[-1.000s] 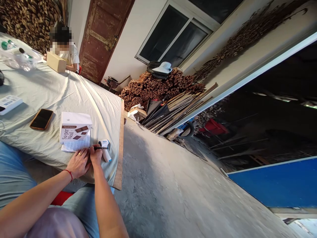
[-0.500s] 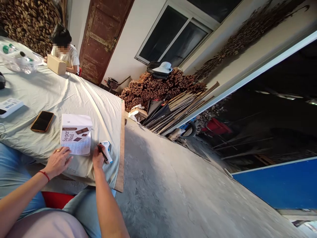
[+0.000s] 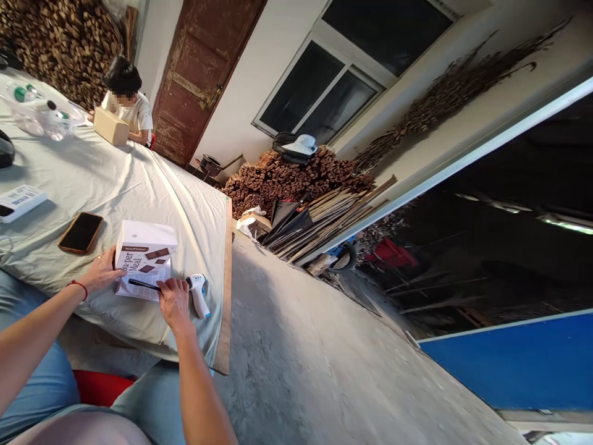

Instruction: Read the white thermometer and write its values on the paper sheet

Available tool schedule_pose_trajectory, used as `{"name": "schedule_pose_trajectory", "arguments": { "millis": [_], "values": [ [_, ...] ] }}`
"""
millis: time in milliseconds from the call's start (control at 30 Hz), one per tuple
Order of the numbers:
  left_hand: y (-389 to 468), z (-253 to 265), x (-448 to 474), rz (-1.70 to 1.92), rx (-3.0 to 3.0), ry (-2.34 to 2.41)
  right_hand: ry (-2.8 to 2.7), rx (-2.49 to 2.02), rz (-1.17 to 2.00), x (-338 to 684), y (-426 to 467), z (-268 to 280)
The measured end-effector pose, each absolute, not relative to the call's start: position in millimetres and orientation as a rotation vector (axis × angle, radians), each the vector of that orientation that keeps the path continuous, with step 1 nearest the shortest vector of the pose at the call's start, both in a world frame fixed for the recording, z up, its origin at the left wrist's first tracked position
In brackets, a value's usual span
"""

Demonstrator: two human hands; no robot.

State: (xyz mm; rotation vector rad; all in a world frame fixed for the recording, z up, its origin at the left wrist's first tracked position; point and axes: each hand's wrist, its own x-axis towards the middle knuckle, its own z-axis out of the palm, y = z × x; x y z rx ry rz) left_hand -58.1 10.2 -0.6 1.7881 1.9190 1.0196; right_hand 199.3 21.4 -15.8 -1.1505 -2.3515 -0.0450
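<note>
A white box (image 3: 147, 236) printed "Super Meal", with brown chocolate pieces pictured on it, sits on the cloth-covered table. My left hand (image 3: 102, 271) grips its left side, thumb on the printed face and fingers round the edge. A sheet of paper (image 3: 148, 289) covered in writing lies in front of the box, partly hidden by it and my hands. In my right hand (image 3: 174, 301) is a black pen (image 3: 144, 285), held nearly level over the paper, pointing left. Just right of that hand lies a white and blue infrared thermometer (image 3: 199, 295).
A phone (image 3: 81, 232) and a white device (image 3: 22, 203) lie to the left on the tablecloth (image 3: 120, 191). Farther back are plastic bottles (image 3: 44, 117) and a cardboard box (image 3: 111, 127) before a seated person (image 3: 139, 114). The table's wooden edge (image 3: 225, 321) is at right.
My left hand has gone from the paper to the box's left side. My right hand has moved left from beside the thermometer, bringing the pen over the paper. The view has shifted slightly.
</note>
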Motion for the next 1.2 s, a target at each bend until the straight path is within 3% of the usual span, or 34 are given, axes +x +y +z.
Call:
{"name": "schedule_pose_trajectory", "arguments": {
  "millis": [300,467,600,700,933,1200],
  "values": [
    [3.1,-8.8,-52.7,1.222,1.477,1.894,-2.282,-1.308,0.083,191.2,17.9,-27.4],
    [7.0,-10.9,-55.5,1.138,1.576,2.009,-1.756,-1.802,-0.010,232.7,22.6,-28.3],
    [11.4,-16.8,-57.3,1.132,1.622,2.035,-1.616,-2.111,0.242,264.8,34.2,-22.8],
    [12.8,-20.3,-56.0,1.131,1.648,2.070,-1.557,-1.949,0.524,261.6,33.9,-19.3],
    [10.7,-21.3,-52.1,1.076,1.665,2.171,-1.137,-1.010,1.284,173.8,-17.1,-17.5],
    [9.9,-20.4,-51.4,1.066,1.676,2.183,-1.000,-0.974,1.397,130.3,-26.1,-20.1]
  ]
}}
